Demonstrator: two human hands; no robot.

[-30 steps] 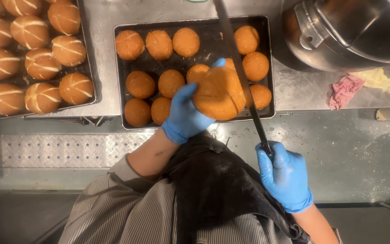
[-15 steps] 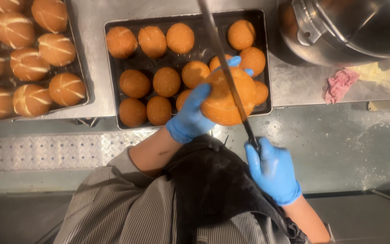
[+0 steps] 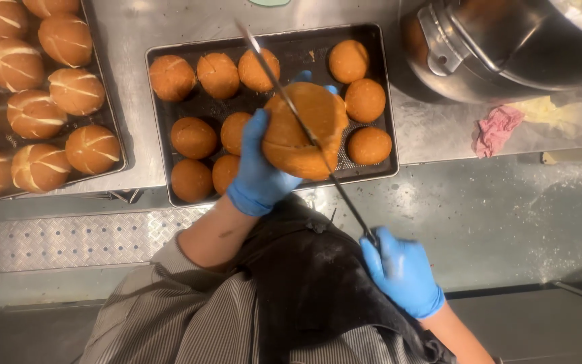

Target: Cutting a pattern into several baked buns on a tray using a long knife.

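Left hand (image 3: 259,165), blue nitrile glove, cups a large round golden-brown bread roll (image 3: 304,129) from its left side, fingers wrapped around it, fingertips showing past the far edge. The roll is held up above the dark perforated baking tray (image 3: 378,101), over the tray's right-centre.

Right hand (image 3: 402,269), also blue-gloved, is closed around the handle of a long thin-bladed knife (image 3: 298,118). The hand sits near-right, in front of the dark apron (image 3: 311,283), and is slightly motion-blurred. The blade runs diagonally from that hand up and left, across the top of the held roll, tip ending over the far part of the tray. Cannot tell how deep the blade is into the roll.

The tray holds smaller round golden-brown buns (image 3: 365,100) in rows: three along the far-left edge, more down the left and middle, three on the right.

To the left, a second tray (image 3: 112,128) holds browner rolls with white scored crosses (image 3: 75,91).

Far right: a big stainless steel mixing bowl (image 3: 506,47) tipped on the metal counter (image 3: 432,128), with a crumpled pink cloth (image 3: 496,128) just near of it.

Striped grey shirt sleeve (image 3: 170,310) visible at the near edge.
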